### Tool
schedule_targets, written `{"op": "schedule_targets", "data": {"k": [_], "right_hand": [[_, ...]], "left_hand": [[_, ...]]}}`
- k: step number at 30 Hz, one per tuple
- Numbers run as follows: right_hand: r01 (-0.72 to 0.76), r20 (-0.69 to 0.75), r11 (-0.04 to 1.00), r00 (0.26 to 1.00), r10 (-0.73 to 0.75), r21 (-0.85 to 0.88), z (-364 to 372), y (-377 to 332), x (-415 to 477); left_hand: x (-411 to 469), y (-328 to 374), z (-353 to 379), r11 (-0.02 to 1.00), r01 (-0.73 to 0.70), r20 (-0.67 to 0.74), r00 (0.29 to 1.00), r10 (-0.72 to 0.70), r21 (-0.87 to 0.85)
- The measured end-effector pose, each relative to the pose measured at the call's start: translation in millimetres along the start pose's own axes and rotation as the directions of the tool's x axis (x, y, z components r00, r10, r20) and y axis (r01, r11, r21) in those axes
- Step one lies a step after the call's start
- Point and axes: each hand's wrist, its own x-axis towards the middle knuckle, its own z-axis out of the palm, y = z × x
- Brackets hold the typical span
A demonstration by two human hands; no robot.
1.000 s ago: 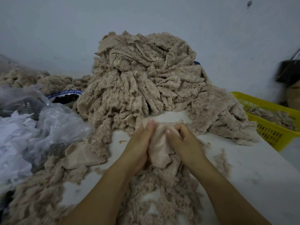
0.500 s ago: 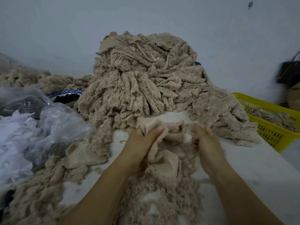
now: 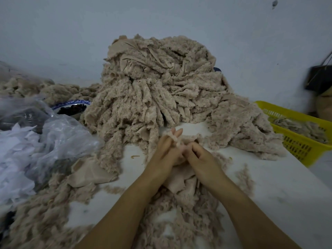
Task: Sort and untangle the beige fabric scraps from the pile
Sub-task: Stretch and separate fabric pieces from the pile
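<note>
The left hand (image 3: 165,151) is holding a fuzzy beige scrap (image 3: 175,139) draped over its raised fingers while the right hand (image 3: 203,159) is pinching it, just before the pile (image 3: 152,90) on the white bench (image 3: 273,186).

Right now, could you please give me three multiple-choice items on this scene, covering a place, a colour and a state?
1. Where does the basket stand? A left of the pile; B right of the pile; C on top of the pile.
2. What colour is it? A red; B yellow; C green.
3. What is the right hand doing? A lying flat; B resting in the bag; C pinching a scrap.
Answers: 1 B, it sits at the pile's right side; 2 B, its walls are yellow; 3 C, it curls onto the scrap.
</note>
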Motion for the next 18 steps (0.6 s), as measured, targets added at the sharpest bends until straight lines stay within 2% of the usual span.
{"op": "schedule_targets", "data": {"k": [4, 7, 8, 10, 12, 14, 16, 18], "right_hand": [[0.024, 0.047, 0.998, 0.999, -0.022, -0.058, 5.3, 2.3, -1.9], [0.016, -0.012, 0.998, 1.0, -0.016, -0.054, 3.0, 0.8, -2.6], [-0.005, -0.07, 1.0, 0.998, 0.005, 0.009, 0.4, -1.1, -2.1], [-0.054, -0.162, 0.962, 0.982, 0.1, 0.266, -6.9, -5.3, 0.6], [-0.106, -0.195, 0.846, 0.951, 0.24, 0.522, -15.7, -9.0, 4.0], [-0.106, -0.233, 0.722, 0.906, 0.354, 0.683, -25.2, -11.1, 6.1], [-0.089, -0.229, 0.626, 0.883, 0.41, 0.775, -34.2, -11.8, 7.1], [-0.11, -0.195, 0.583, 0.879, 0.436, 0.805, -34.8, -13.7, 7.0]], "left_hand": [[1.9, 0.8, -4.1, 0.954, -0.009, -0.181, 0.982, -0.048, -0.3], [7.9, -0.9, -16.4, 0.821, -0.022, -0.271, 0.949, -0.163, -0.571], [10.4, -1.9, -22.7, 0.787, -0.048, -0.324, 0.925, -0.197, -0.615], [14.6, -5.0, -32.7, 0.729, -0.091, -0.396, 0.881, -0.258, -0.678], [15.6, -8.5, -35.8, 0.71, -0.078, -0.393, 0.872, -0.291, -0.699], [14.9, -7.9, -33.8, 0.74, -0.059, -0.398, 0.87, -0.292, -0.671], [13.2, -2.7, -29.9, 0.781, -0.065, -0.426, 0.864, -0.267, -0.621], [9.2, 3.8, -22.8, 0.861, -0.015, -0.397, 0.891, -0.219, -0.508]]}}
